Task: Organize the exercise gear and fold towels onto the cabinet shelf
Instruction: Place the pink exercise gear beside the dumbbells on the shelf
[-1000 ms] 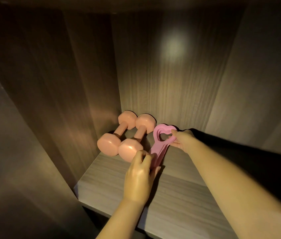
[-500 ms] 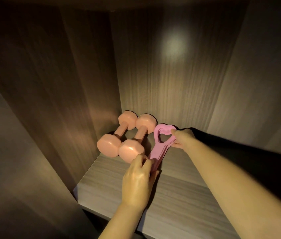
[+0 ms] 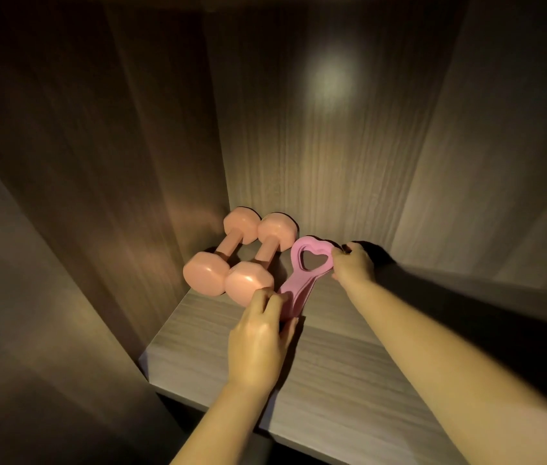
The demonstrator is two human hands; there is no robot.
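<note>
Two pink dumbbells [image 3: 231,256] lie side by side in the back left corner of the grey wooden cabinet shelf [image 3: 349,370]. Just right of them lies a pink exercise tool with a heart-shaped hole [image 3: 298,283], stretched front to back on the shelf. My left hand [image 3: 258,337] grips its near end, fingers curled round it, touching the nearer dumbbell's front head. My right hand [image 3: 352,263] pinches the far heart-shaped end by its right edge. No towels are in view.
The cabinet's dark wooden left wall [image 3: 97,196], back wall [image 3: 315,146] and right wall [image 3: 500,162] close in the shelf. Bare shelf surface shows in front of and right of the hands. The shelf's front edge runs along the bottom.
Both hands have nudged the pink tool slightly left, closer to the dumbbells. The dumbbells have not moved.
</note>
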